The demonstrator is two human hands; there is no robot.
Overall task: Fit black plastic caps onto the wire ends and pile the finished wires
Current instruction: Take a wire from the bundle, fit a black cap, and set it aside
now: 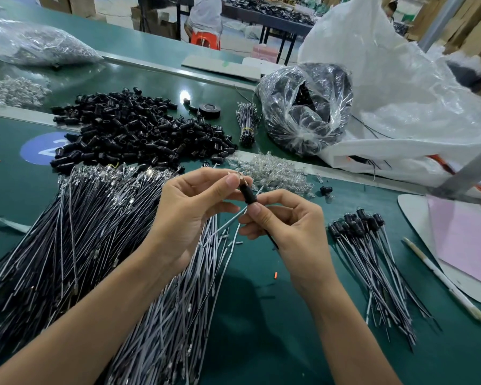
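Pinching the black cap [247,193] over the table [261,301], we judge it light, rigid and slick; our left hand [190,207] nips its upper end, our right hand [289,220] its base, where the thin, floppy wire [271,241] leaves it and is best held.

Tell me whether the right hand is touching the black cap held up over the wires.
Touching. The head view shows the right hand pinching the lower end of the black cap between thumb and forefinger, with no gap.
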